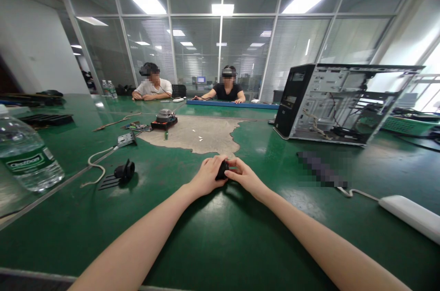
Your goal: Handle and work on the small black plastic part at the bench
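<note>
Between my two hands, just above the green table, is a small rounded black part (pixel 222 170), mostly covered by fingers, so its kind does not show. My left hand (pixel 209 173) is closed around its left side. From the right, my right hand (pixel 242 174) pinches the same part with thumb and fingers. Farther left on the table lies a black plastic piece (pixel 124 171) with a round end and flat prongs. Behind it sits a small metal bracket (pixel 126 140) with a pale cable attached.
An open computer case (pixel 292 103) stands at right. A phone-like dark object (pixel 321 169) and white power strip (pixel 412 215) lie nearer. At left is a water bottle (pixel 29 158). A heatsink fan (pixel 165 118) sits on the bare patch. Two people sit across the table (pixel 192 245).
</note>
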Demonstrator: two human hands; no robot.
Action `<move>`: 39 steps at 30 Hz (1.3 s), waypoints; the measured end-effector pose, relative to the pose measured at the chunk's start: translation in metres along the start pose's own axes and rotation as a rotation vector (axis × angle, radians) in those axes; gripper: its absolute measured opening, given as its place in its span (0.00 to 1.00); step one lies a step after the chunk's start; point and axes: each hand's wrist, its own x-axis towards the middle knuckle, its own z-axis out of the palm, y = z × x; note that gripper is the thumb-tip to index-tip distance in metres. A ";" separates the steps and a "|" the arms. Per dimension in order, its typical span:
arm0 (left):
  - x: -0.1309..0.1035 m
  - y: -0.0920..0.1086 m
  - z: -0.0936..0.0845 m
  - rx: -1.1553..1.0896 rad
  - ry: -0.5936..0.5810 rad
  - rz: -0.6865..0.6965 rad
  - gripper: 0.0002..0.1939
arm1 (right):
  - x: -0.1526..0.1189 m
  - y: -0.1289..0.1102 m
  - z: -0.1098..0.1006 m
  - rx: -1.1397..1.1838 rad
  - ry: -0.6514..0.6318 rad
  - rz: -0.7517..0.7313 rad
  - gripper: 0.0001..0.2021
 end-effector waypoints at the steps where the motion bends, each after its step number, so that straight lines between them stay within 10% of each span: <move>1: 0.000 0.000 0.000 -0.001 0.000 -0.001 0.32 | -0.001 -0.001 0.000 0.018 -0.010 -0.010 0.15; 39: 0.001 0.004 -0.003 -0.005 0.006 -0.001 0.30 | -0.001 -0.003 0.005 0.062 0.059 0.022 0.15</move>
